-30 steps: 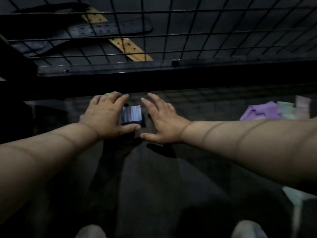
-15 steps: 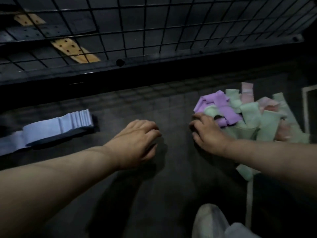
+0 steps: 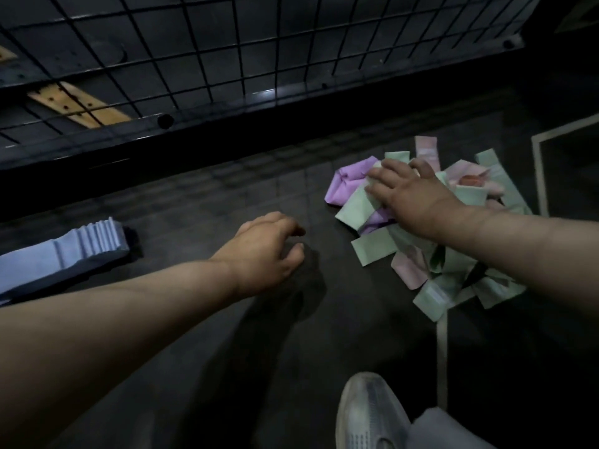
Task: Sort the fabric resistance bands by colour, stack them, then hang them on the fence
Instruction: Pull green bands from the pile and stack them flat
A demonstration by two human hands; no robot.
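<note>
A stack of blue bands (image 3: 64,254) lies on the dark floor at the left. At the right sits a mixed pile of fabric bands (image 3: 453,241): purple ones (image 3: 350,183) at its far-left side, green ones (image 3: 372,251) and pink ones (image 3: 408,270) spread around. My right hand (image 3: 408,192) rests on top of the pile with fingers spread over a purple and a green band. My left hand (image 3: 269,251) hovers over the floor between stack and pile, fingers loosely curled, holding nothing. The black wire fence (image 3: 227,53) runs across the top.
A tan perforated belt (image 3: 77,105) lies behind the fence at the left. My grey shoe (image 3: 369,413) is at the bottom right. Pale floor lines (image 3: 442,351) run beside the pile. A dark metal rail (image 3: 259,102) forms the fence base.
Both hands have left the blue stack. The view swung right; my right hand moved from the pile's near-left edge up onto the purple and green bands. My left hand trails over the floor.
</note>
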